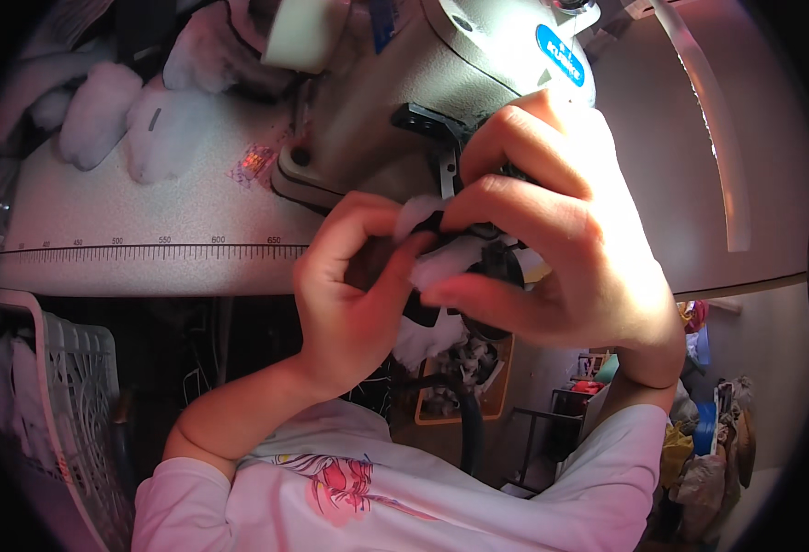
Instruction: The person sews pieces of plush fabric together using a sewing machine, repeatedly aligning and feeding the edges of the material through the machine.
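A white fluffy piece of fabric (441, 262) with a black strip (431, 224) on it is at the front of a pale sewing machine (358, 129). My left hand (345, 294) pinches its left side between thumb and forefinger. On the other side, my right hand (561, 230) is curled round it, forefinger at the black strip and thumb lower down against the fluff. The machine's needle area is mostly hidden behind my right hand. More white fluff (426, 342) hangs below the table edge, partly covered by my fingers.
White fluffy pieces (101, 115) lie at the table's back left. A ruler scale (165, 250) runs along the front edge. Below left stands a pale plastic basket (78, 368) holding fabric; beneath the machine is an orange-rimmed bin (460, 419) with scraps. Bags (704, 478) are heaped at lower right.
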Motion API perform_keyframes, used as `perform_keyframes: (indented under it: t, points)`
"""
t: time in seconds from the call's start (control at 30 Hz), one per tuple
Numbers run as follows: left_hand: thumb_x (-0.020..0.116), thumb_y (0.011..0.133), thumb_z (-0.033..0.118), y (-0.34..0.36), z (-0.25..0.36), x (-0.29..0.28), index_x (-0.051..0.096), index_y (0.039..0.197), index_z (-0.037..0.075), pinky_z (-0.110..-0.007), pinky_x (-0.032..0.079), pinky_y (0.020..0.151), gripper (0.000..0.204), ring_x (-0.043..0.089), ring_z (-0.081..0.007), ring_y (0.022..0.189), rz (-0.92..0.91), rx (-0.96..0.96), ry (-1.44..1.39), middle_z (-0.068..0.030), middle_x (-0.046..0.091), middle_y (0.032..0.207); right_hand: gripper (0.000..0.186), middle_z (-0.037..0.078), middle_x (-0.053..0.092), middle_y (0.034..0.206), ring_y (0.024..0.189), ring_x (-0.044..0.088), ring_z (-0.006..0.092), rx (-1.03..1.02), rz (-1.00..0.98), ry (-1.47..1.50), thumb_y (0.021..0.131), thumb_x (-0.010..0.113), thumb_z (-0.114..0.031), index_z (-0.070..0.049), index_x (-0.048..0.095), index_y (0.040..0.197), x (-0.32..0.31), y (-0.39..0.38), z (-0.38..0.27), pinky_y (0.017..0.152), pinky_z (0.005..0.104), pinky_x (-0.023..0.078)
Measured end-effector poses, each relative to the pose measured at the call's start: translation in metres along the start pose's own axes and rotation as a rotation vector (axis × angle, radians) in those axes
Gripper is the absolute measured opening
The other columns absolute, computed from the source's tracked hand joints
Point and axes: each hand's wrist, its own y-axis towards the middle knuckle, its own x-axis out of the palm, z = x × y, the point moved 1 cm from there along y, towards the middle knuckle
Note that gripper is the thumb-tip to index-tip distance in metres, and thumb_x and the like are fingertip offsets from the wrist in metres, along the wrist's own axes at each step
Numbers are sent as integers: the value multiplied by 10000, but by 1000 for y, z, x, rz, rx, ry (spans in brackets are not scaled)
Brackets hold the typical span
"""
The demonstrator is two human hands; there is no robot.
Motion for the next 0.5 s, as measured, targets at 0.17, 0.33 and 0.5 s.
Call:
perform_keyframes:
  t: [0.17, 0.33, 0.5]
  points:
    - [589, 932, -22, 3, 4, -1, 614, 1005, -51, -211, 475, 784, 82, 585, -71, 890, -22, -73, -85, -39, 570, 994, 227, 33, 558, 819, 797, 532, 243, 34, 16, -8, 593, 815, -127, -84, 652, 745, 3, 0, 1, 743, 362, 380]
    - [601, 944, 26, 0, 1, -2, 623, 1015, -52, -195, 464, 757, 108, 577, -57, 861, -5, -104, -137, -39, 569, 1004, 221, 32, 565, 784, 768, 539, 228, 81, 65, 29, 570, 795, -34, -72, 643, 725, 6, 1, -3, 692, 339, 397]
    - [610, 923, -13, -5, 2, 2, 634, 1006, -44, -185, 451, 737, 91, 564, -47, 848, 67, -45, -38, -37, 565, 1011, 225, 34, 585, 808, 745, 564, 225, 138, 112, 48, 565, 790, -9, -65, 643, 726, 7, 2, -4, 679, 327, 420]
